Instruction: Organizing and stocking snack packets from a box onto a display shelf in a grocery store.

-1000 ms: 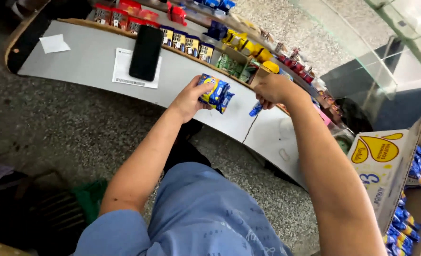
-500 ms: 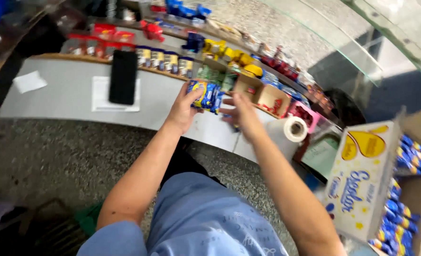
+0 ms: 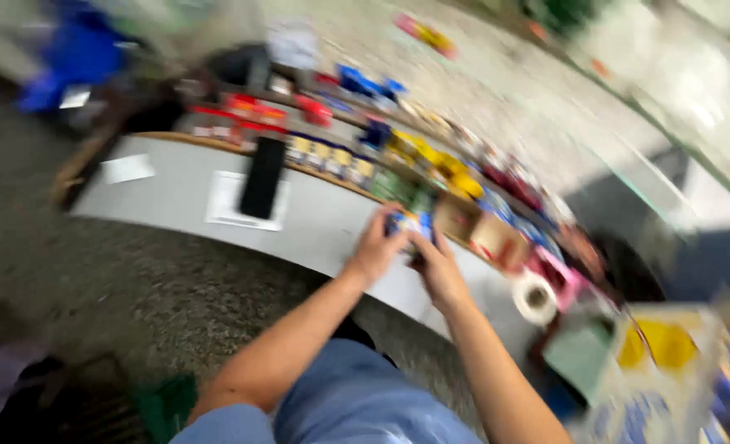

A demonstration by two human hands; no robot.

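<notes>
The view is blurred by motion. My left hand [image 3: 375, 249] and my right hand [image 3: 439, 267] meet over the far edge of a pale grey counter [image 3: 184, 210]. Between them they hold a small stack of blue and yellow snack packets [image 3: 408, 225], mostly hidden by my fingers. Just beyond the packets runs a display shelf [image 3: 431, 168] filled with rows of small colourful packaged goods.
A black phone [image 3: 263, 176] lies on a white sheet on the counter, left of my hands. A white tape roll [image 3: 535, 298] sits to the right. An open carton with yellow print [image 3: 669, 362] holds more blue packets at lower right. Speckled floor lies below.
The camera has swung and pulled back, so the counter sits further away. My right hand has come in beside the left, and both now close around the packets near the shelf.
</notes>
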